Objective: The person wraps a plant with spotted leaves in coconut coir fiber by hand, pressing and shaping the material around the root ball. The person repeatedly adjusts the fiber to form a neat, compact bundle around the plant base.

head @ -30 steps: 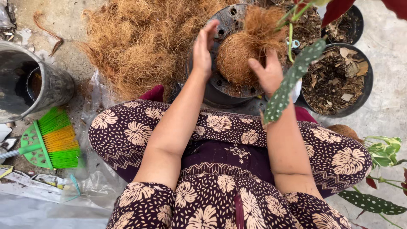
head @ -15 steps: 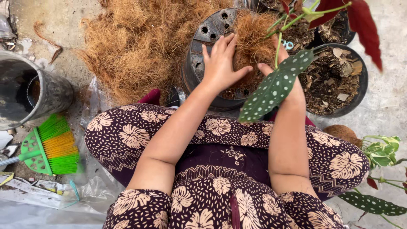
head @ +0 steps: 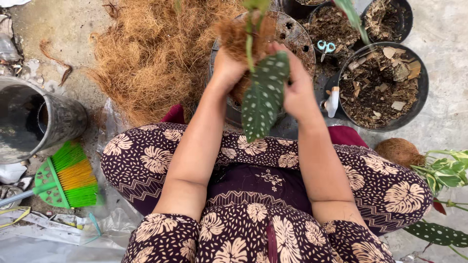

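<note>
packages: crumpled clear plastic bag (head: 73, 229) | location: ground, lower left

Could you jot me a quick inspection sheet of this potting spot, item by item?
Surface: rough concrete ground, dusty.
Job's things: clump of coconut fibre around a spotted-leaf cutting, held over a black pot.
Clutter: loose fibre pile, green-and-orange brush, metal bucket, soil-filled pot, small scissors, coconut husk.
Hands: left hand and right hand both clasp the clump.
Cables: nothing seen.
Surroundings: leafy plants at right.
</note>
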`<state>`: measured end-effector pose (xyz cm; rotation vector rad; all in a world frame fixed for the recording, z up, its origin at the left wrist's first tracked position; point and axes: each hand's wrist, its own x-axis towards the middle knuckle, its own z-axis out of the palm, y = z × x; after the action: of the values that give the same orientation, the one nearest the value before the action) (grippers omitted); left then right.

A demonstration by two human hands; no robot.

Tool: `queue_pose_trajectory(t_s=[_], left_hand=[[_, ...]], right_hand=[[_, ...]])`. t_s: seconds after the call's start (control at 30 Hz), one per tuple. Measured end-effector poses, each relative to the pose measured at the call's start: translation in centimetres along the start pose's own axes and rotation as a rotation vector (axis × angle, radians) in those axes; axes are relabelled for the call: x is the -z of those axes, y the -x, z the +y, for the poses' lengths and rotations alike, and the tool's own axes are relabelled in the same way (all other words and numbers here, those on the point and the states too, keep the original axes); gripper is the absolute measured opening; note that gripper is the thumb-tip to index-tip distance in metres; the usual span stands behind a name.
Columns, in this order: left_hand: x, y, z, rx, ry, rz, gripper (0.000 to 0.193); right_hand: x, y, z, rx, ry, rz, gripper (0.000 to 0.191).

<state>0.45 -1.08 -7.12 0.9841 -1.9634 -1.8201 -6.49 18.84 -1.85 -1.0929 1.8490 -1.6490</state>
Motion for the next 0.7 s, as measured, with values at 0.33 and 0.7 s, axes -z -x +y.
queue_pose_trajectory(t_s=[0.33, 0.7], left_hand=[[6.0, 1.7, -0.1, -0.28, 0.468, -0.307, 0.034], [6.5, 1.8, -0.2, -0.438, 0.486, -0.336, 0.029]], right_hand=[[-5.0, -2.1, 5.1, 0.085, 0.191, 0.137, 0.064], [-5.5, -3.2, 3.0, 0.019, 0.254, 0.019, 0.066]])
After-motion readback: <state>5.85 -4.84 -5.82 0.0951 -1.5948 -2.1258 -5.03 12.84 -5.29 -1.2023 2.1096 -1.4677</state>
